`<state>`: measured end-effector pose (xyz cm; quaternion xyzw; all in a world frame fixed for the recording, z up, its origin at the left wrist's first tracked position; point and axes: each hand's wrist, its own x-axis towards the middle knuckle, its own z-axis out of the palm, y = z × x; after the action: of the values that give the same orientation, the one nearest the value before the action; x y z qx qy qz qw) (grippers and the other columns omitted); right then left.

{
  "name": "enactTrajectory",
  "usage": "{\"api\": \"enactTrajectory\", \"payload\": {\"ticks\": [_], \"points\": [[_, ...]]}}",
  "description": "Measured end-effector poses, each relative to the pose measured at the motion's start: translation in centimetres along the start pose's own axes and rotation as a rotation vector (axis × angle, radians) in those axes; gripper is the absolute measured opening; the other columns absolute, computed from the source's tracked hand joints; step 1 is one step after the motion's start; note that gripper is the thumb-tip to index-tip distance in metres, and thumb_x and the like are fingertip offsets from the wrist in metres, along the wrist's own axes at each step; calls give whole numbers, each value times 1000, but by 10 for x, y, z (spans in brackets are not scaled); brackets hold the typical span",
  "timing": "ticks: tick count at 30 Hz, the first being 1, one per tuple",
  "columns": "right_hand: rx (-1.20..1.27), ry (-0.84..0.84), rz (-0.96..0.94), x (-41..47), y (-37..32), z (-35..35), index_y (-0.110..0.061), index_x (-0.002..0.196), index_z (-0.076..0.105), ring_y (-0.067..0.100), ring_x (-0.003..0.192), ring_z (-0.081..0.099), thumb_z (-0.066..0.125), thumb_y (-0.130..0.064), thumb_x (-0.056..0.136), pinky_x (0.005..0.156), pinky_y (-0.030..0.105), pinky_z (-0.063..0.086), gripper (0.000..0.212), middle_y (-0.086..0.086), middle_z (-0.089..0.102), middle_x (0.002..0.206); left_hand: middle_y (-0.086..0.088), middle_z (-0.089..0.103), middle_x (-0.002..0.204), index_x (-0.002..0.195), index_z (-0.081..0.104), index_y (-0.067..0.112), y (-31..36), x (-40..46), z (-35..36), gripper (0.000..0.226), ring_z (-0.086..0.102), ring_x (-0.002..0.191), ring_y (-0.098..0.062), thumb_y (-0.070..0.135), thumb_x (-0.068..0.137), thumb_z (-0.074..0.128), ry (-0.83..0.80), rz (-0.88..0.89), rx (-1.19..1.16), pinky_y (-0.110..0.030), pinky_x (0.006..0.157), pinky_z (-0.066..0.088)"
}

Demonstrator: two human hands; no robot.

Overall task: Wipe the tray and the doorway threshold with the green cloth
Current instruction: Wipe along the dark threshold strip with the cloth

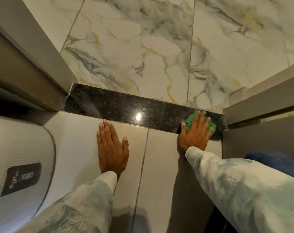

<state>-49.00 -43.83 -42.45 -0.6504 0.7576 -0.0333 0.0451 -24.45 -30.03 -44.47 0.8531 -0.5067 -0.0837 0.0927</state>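
Observation:
A black speckled granite threshold [119, 105] runs across the doorway between a plain grey tiled floor and a marble-patterned floor. My right hand [195, 132] lies flat on the green cloth [191, 119], pressing it onto the threshold's right end, close to the door frame. Most of the cloth is hidden under the fingers. My left hand [111, 147] rests flat, fingers spread, on the grey tile just before the threshold, holding nothing. No tray is in view.
Grey door frames [47, 76] stand at the left and at the right [260, 113]. A white ribbed mattress with a dark label [22, 177] fills the lower left. Something blue [274, 162] lies at the right behind my sleeve. Marble tiles [143, 47] stretch beyond the threshold.

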Motion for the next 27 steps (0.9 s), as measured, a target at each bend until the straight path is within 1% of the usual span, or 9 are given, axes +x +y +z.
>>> {"api": "enactTrajectory", "payload": {"ticks": [3,5,8,11,14,16,18,22,27], "points": [[28,35,235,25,9,1,-12,158,19,38,154,16,37,-52,95,122,60,13,77,13,20,167,-25,13,174,165,15,-2,-2,-1,2,77,15,161,-43,46,107,30,1,-1,4,-54,131,15],[56,61,291,44,8,3,-9,157,24,38,153,20,42,-51,93,122,59,14,78,16,27,164,-25,14,174,165,15,-1,-2,1,4,77,15,161,-43,47,107,30,6,-1,8,-53,131,13],[107,71,351,73,7,7,-8,156,26,37,152,23,43,-50,90,122,58,14,80,15,28,164,-25,14,174,165,15,-2,-3,1,6,78,15,161,-43,48,106,30,11,0,-1,-54,131,14],[67,43,258,87,17,4,-11,158,24,32,154,19,37,-50,94,123,58,11,76,9,24,166,-25,13,174,165,14,-1,-5,0,7,79,15,161,-43,48,106,31,22,1,-11,-53,131,13],[31,77,141,50,25,9,-9,159,17,32,155,16,32,-47,97,123,55,9,74,10,18,168,-25,13,174,165,14,-2,-4,0,9,79,14,161,-43,47,105,31,36,3,-16,-54,131,13],[38,119,167,17,23,15,-7,159,16,35,155,16,31,-46,98,124,53,11,74,13,16,168,-25,12,174,165,14,-2,-5,-1,9,79,14,161,-44,47,105,32,38,8,-25,-55,131,14],[23,105,197,10,17,16,-6,159,14,36,155,15,32,-46,98,125,53,12,75,14,15,168,-26,12,174,165,14,-2,-4,-1,9,80,14,161,-44,46,105,32,34,18,-30,-56,131,14],[63,69,312,43,9,13,-5,158,17,36,155,15,39,-44,95,124,55,12,78,15,18,167,-27,12,173,164,13,-4,-4,0,8,80,13,161,-45,45,104,32,34,17,-20,-56,131,13],[110,74,337,77,17,9,-10,159,14,32,156,9,34,-54,91,124,54,5,84,11,14,169,-28,11,174,165,12,-4,-4,0,8,80,12,161,-45,45,105,31,36,21,-19,-55,131,12]]}}
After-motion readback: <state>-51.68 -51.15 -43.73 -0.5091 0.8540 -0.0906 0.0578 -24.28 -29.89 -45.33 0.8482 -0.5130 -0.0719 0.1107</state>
